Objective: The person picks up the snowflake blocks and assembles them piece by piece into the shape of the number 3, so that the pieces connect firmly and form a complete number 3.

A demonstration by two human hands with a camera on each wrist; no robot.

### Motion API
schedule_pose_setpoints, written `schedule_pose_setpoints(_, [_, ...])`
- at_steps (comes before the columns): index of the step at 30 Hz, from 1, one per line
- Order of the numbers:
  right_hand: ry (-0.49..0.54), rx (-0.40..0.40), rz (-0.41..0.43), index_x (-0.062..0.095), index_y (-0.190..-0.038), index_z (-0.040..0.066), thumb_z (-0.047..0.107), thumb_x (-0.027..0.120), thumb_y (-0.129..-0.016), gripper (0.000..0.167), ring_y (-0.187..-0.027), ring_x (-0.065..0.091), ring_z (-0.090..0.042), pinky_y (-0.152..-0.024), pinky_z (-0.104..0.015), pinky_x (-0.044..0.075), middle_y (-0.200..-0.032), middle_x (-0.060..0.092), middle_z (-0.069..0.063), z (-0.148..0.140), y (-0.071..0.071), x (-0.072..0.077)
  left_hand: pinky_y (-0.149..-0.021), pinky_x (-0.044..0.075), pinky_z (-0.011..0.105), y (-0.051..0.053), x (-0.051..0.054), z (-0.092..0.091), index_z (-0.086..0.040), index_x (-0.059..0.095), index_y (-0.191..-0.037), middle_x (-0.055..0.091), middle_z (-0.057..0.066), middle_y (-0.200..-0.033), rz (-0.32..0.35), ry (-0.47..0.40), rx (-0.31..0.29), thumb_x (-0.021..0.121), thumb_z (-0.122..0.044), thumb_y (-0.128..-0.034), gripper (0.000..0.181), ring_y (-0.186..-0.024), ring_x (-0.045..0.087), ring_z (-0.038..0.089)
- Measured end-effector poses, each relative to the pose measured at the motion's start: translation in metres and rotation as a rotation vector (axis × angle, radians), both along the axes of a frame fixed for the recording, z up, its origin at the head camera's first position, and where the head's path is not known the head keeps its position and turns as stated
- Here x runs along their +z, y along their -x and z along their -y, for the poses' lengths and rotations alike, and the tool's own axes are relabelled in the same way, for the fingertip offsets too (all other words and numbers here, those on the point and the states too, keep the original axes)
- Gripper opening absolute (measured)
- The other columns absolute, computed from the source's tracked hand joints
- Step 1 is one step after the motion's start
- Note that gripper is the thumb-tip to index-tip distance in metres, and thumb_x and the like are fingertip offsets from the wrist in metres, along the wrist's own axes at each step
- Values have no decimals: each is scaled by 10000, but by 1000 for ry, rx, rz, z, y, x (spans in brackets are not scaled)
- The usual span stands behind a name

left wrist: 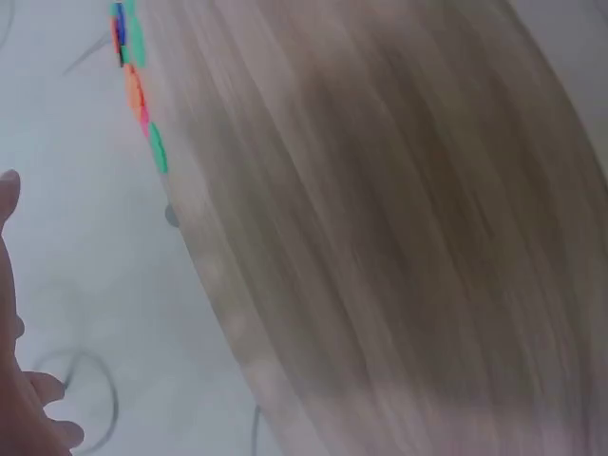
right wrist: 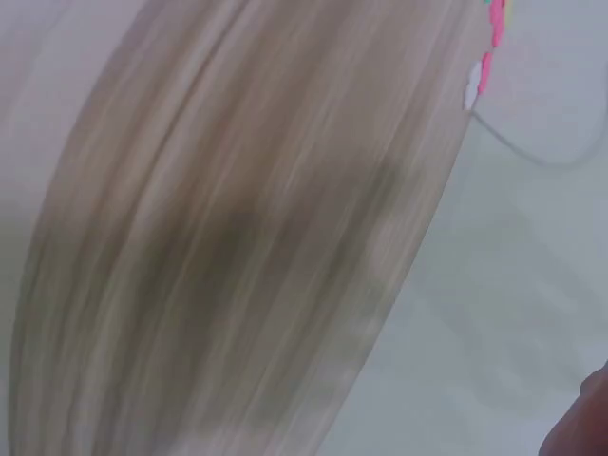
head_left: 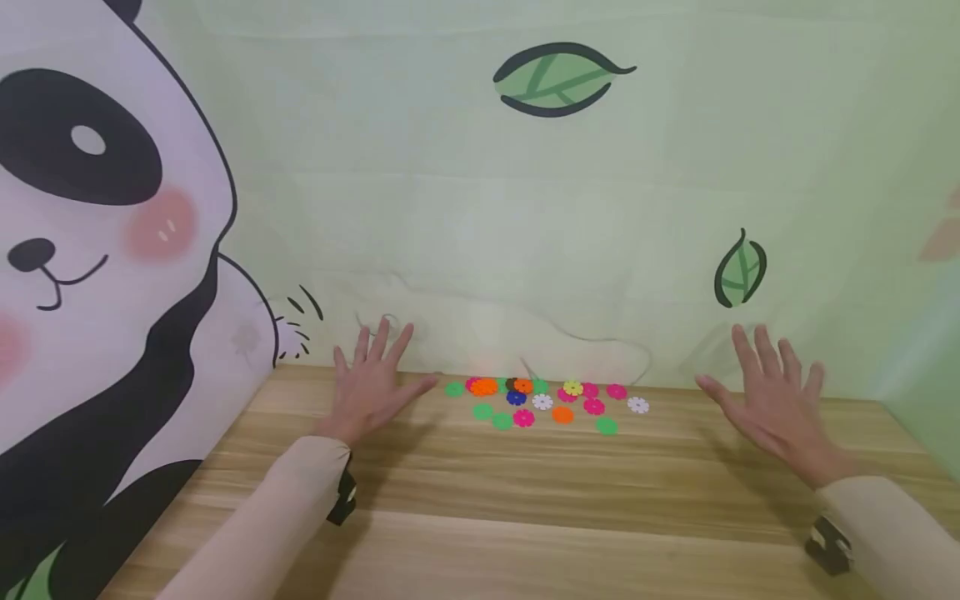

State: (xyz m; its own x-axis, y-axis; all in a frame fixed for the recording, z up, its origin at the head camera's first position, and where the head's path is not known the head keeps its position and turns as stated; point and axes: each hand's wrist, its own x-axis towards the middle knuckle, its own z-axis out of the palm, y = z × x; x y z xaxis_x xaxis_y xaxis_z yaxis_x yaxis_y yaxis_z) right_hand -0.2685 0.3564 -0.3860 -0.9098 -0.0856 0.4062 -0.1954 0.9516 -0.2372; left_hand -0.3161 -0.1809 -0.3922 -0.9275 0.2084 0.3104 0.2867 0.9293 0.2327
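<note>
The left hand (head_left: 367,387) is raised above the table (head_left: 525,550), its fingers spread wide and its thumb turned inward. The right hand (head_left: 776,404) mirrors it, fingers fanned, grip just as wide. Between the two, near the table's back edge, I see small discs (head_left: 523,418), many of them flower-shaped, some overlapping, in green, pink, orange, blue, yellow and white. A green disc (head_left: 454,389) at one end lies nearest the left hand, apart from its thumb; a white disc (head_left: 638,405) at the other end lies nearest the right hand, across a wider gap. Pale sleeves (head_left: 262,508) cover the forearms. Behind the striped wooden table hangs light green cloth (head_left: 420,208), printed with a big panda (head_left: 86,175) and leaves (head_left: 558,79).
</note>
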Motion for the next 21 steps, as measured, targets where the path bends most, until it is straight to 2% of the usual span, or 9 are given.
schedule_pose_setpoints(5, [86, 69, -45, 271, -1642, -14, 525, 580, -1049, 860, -1410, 258, -670, -1076, -863, 129, -1626, 272, -390, 7, 7, 1, -1183, 134, 817, 6, -4, -4, -138, 319, -1676, 243, 227, -1715, -13, -113, -11, 660, -638, -971, 929, -1526, 271, 525])
schedule_pose_setpoints(8, [139, 95, -54, 390, -1571, -58, 454, 618, -1051, 764, -1372, 359, -629, -1051, -823, 227, -1539, 409, -392, 13, 10, 2, -1178, 255, 775, 10, -8, -6, -92, 393, -1636, 326, 253, -1675, -23, -190, -42, 716, -554, -973, 870, -1481, 352, 525])
schedule_pose_setpoints(13, [232, 108, 39, 474, -1482, -109, 390, 620, -1079, 658, -1344, 444, -574, -1072, -764, 344, -1433, 507, -389, 20, 14, 6, -1158, 380, 686, 18, -15, -8, -13, 499, -1551, 426, 282, -1604, -17, -288, -104, 785, -414, -967, 765, -1434, 426, 515])
schedule_pose_setpoints(17, [299, 120, 112, 503, -1456, -110, 346, 634, -1083, 603, -1296, 513, -543, -1058, -711, 430, -1392, 554, -377, 23, 20, 6, -1177, 397, 618, 22, -19, -11, 45, 548, -1486, 517, 278, -1530, 26, -336, -137, 795, -325, -975, 678, -1403, 479, 479])
schedule_pose_setpoints(21, [341, 130, 166, 557, -1417, -95, 311, 645, -1083, 533, -1222, 594, -509, -997, -650, 520, -1317, 632, -336, 25, 27, 4, -1104, 495, 562, 24, -22, -15, 54, 605, -1425, 622, 245, -1429, 69, -378, -163, 797, -248, -976, 574, -1288, 605, 433])
